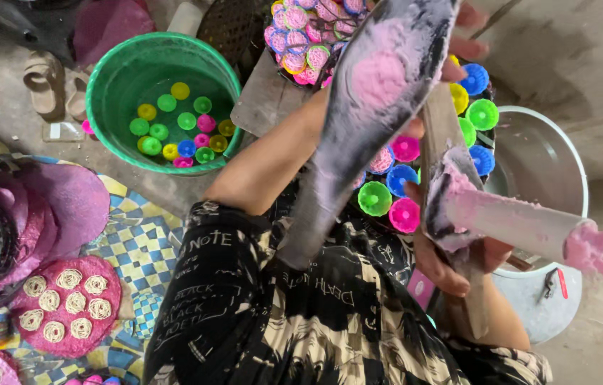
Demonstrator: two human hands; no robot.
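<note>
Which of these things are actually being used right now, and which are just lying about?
In use:
left hand
right hand
paddle smeared with pink dough
wooden press oozing pink dough
small coloured moulds

Lying about:
green tub of moulds
sandals
metal pot
pink mats with noodle nests

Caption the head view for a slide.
Left hand holds a pink-smeared grey paddle; right hand grips a dough-coated cylinder.
</note>
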